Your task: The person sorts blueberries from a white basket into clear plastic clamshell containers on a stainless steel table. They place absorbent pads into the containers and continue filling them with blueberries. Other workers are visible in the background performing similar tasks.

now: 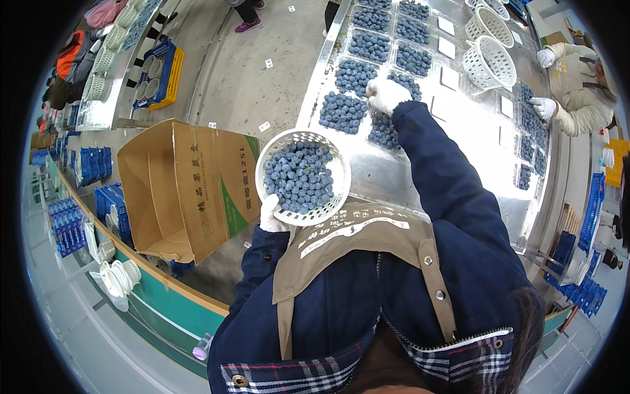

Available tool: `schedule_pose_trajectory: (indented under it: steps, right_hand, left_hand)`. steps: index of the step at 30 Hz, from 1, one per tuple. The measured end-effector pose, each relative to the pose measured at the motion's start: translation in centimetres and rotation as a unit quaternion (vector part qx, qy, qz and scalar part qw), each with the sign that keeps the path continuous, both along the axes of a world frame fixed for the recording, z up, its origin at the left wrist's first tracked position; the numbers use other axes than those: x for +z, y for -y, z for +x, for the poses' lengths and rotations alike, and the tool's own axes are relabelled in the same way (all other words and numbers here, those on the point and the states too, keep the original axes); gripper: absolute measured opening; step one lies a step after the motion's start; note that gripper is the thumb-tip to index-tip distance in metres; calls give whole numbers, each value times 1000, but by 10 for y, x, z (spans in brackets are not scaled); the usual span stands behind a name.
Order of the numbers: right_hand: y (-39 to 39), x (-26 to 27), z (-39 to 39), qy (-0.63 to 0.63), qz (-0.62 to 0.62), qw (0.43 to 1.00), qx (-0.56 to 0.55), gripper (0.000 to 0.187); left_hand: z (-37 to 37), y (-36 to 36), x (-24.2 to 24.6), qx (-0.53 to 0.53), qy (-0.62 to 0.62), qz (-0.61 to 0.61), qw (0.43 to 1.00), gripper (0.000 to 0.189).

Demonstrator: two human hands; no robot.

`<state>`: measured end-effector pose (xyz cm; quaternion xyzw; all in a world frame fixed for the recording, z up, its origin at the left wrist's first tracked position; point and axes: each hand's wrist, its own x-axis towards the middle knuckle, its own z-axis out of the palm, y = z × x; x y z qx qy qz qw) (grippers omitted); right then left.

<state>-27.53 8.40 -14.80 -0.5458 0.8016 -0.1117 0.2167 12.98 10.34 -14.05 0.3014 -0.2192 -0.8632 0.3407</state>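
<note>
My left hand (270, 216), in a white glove, grips the lower left rim of a round, perforated white plastic basket (346, 177). Loose blueberries (300, 175) fill much of the basket, which is tilted toward me. Over the steel table (379, 172), my white-gloved right hand (388, 96) reaches among clear plastic punnets in two rows, its fingers curled down at the blueberries. Whether it pinches a berry is hidden. Just left of that hand is a filled punnet (343, 113); another filled punnet (384, 132) sits partly under my wrist and sleeve.
An open cardboard carton (216, 182) stands left of the basket. White perforated baskets (489, 64) stand on the table's far right side, near white rectangular pads (447, 48). Across the table, a co-worker (573, 93) handles punnets. Blue and yellow crates (170, 79) sit on the floor.
</note>
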Motion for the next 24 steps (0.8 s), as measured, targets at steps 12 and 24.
schedule_pose_trajectory:
  steps: [12,24]
  right_hand:
    - [1,-14,5,-84,34,996,24,16]
    - [-42,-17,-13,215,-119,967,-63,25]
  left_hand:
    - [0,8,-3,-10,-25,20,999,87]
    - [2,9,1,12,2,-2,1000,82]
